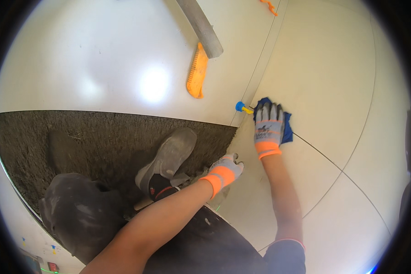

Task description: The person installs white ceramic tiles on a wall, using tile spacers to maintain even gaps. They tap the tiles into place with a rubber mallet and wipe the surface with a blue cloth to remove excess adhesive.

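My right hand (pixel 268 130), in a grey and orange glove, presses flat on a blue cloth (pixel 284 124) lying on a glossy cream floor tile (pixel 319 77), right at a tile joint. My left hand (pixel 224 171), gloved the same way, rests with its fingers curled on the edge of that tile where it meets the dark mortar bed (pixel 86 137). A small blue and yellow tile levelling clip (pixel 242 108) stands in the joint just left of the cloth.
An orange notched trowel (pixel 197 71) lies on the white tile beyond, beside a grey straight bar (pixel 201 25). My grey shoe (pixel 166 160) stands on the mortar bed. Another orange piece (pixel 269 6) lies at the top.
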The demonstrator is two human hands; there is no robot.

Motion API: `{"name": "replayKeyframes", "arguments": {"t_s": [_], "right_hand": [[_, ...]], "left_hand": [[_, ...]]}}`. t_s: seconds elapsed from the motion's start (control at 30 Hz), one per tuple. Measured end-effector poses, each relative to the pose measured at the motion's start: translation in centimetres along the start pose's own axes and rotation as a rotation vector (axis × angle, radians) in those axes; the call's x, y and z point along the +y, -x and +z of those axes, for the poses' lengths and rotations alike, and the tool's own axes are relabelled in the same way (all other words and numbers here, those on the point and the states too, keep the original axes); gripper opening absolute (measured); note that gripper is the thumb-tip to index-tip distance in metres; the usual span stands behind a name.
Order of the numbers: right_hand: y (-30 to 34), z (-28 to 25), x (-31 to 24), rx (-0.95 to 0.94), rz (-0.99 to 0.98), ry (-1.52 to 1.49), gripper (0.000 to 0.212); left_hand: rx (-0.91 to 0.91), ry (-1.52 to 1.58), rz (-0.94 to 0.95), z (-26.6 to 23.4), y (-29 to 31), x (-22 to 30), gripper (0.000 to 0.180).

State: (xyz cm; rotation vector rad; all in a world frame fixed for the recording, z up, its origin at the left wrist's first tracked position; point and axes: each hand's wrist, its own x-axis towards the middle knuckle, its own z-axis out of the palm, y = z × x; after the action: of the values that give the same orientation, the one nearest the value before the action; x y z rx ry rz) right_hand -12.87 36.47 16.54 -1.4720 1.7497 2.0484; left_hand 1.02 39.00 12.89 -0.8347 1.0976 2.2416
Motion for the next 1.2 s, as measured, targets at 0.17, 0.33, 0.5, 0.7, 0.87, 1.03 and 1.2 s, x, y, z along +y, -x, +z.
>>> {"name": "replayKeyframes", "arguments": {"t_s": [0.17, 0.33, 0.5, 0.7, 0.87, 1.03, 1.2], "right_hand": [[-0.3, 1.0, -1.3, 0.006, -0.16, 0.028, 0.046], [-0.3, 1.5, -3.9, -0.011, -0.061, -0.047, 0.047], [0.6, 1.5, -5.2, -0.07, -0.143, -0.105, 0.043], [1.9, 0.7, -4.9, -0.183, -0.492, -0.004, 0.037], [8.3, -3.6, 0.2, -0.419, -0.396, -0.444, 0.043], [11.9, -6.4, 1.1, -0.052, -0.041, -1.537, 0.045], [9.0, -4.0, -1.0, 0.443, -0.021, -2.444, 0.038]], "left_hand": [[-0.008, 0.011, -0.06, -1.9, -0.1, 0.2, 0.049], [-0.036, -0.037, -0.066, -2.6, -0.1, 0.6, 0.058], [0.011, 0.01, -0.046, -2.9, 0.2, 0.2, 0.057], [0.113, 0.024, -0.011, -2.7, 1.3, 0.0, 0.047], [0.145, 0.188, -0.059, -2.3, 1.7, -0.1, 0.053], [-0.423, 1.068, 0.143, -4.3, 3.7, 0.3, 0.045], [-0.114, 0.884, 0.203, -10.5, 6.2, 2.7, 0.025]]}}
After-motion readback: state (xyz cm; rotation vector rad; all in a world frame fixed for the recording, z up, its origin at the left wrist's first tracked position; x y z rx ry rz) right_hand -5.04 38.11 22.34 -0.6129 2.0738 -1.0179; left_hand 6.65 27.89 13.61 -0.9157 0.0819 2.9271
